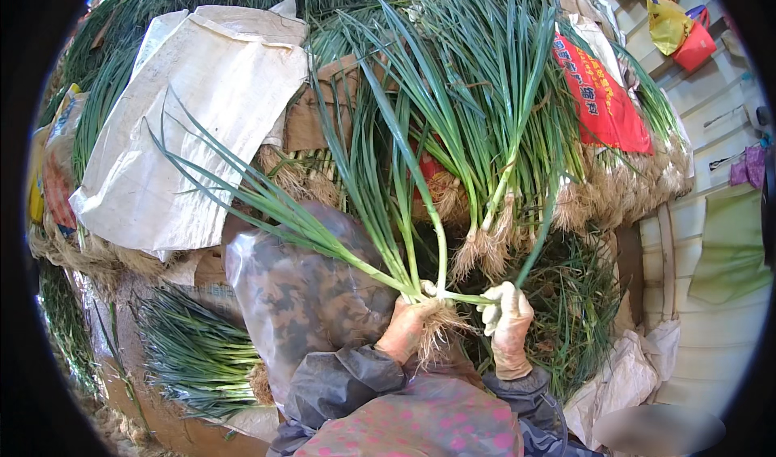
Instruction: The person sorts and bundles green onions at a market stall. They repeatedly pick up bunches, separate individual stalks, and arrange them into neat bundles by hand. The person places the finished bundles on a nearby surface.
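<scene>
My left hand [403, 330], in a pale glove, grips a small bunch of green onions [407, 284] near their base. The stalks fan out up and to the left, and pale stringy roots [438, 333] hang below. In a matching glove, my right hand [508, 323] is closed around one stalk [473, 298] of that bunch, which bends sideways from the base. The leaf of that stalk [538, 257] rises above the right hand. Part of the left fingers is hidden behind the stalks and roots.
A large heap of green onions [485, 93] lies ahead, roots towards me. White woven sacks [200, 117] and a red printed sack [606, 99] cover parts of it. At lower left lies another bundle [200, 348]. Loose leaves [570, 311] are piled right of my right hand.
</scene>
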Available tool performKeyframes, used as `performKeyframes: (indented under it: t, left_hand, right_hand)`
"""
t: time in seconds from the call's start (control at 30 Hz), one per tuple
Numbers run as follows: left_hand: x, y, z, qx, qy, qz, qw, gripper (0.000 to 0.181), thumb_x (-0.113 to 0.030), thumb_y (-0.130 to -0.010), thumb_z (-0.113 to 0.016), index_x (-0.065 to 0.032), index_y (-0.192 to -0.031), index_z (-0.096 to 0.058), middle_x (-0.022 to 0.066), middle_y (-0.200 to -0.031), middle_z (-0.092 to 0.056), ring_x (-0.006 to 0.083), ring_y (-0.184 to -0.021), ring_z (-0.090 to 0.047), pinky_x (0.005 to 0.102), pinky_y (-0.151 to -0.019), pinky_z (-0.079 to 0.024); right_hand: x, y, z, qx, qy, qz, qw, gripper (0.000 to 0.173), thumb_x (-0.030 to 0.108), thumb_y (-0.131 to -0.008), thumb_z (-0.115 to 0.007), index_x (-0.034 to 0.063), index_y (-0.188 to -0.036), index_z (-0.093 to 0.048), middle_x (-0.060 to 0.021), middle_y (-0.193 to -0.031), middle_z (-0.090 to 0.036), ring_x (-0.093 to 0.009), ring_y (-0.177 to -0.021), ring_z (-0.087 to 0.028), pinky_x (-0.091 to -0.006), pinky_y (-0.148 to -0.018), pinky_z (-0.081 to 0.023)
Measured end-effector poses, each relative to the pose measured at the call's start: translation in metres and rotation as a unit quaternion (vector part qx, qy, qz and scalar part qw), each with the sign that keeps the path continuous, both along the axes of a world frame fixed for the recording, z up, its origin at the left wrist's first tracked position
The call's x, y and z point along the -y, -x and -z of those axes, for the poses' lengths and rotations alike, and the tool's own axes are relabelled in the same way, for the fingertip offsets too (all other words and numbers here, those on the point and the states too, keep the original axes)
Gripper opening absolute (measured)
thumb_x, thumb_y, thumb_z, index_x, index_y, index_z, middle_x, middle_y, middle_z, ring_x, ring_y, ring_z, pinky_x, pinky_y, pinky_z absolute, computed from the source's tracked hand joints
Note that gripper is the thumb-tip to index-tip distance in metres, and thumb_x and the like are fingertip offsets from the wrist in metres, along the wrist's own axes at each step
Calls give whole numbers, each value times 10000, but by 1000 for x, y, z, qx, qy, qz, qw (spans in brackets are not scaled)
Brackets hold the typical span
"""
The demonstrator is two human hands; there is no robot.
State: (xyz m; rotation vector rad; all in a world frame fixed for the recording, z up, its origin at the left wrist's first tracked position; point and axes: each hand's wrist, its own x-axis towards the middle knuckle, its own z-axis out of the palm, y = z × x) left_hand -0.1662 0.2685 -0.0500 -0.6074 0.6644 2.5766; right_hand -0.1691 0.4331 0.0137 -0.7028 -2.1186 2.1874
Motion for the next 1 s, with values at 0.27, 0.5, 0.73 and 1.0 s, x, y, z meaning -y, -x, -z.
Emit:
performKeyframes:
  t: [0.27,0.5,0.73,1.0]
  left_hand:
    - [13,3,-8,-49,-67,64,994,578,-86,-905,-660,2,-1410,-393,84,-929,-638,177,-815,-647,336,-753,-564]
    - [13,3,-11,-45,15,164,985,307,-36,-862,-691,-17,-1141,-563,48,-894,-606,148,-813,-616,267,-726,-504]
    - [14,2,-9,-55,-65,104,991,260,17,-890,-628,10,-1140,-554,129,-1054,-659,236,-999,-665,366,-876,-564]
    - [3,4,-2,-53,-73,100,991,254,16,-869,-640,-18,-1109,-562,67,-1051,-617,205,-1001,-635,338,-883,-521]
  right_hand:
    - [-151,-37,70,140,-49,90,985,481,493,-1010,-491,35,-934,-615,-25,-613,-608,-134,-472,-517,-253,-589,-494]
    - [-69,73,30,16,-454,-171,874,408,417,-945,-633,97,-1197,-641,-47,-782,-715,-96,-519,-644,-233,-463,-518]
    - [-37,191,33,-28,-435,-137,890,439,444,-955,-603,57,-751,-641,15,-526,-563,-98,-382,-469,-273,-364,-379]
    - [5,80,39,-61,-384,-224,894,465,434,-983,-574,44,-736,-634,-41,-514,-578,-131,-378,-521,-287,-323,-385]
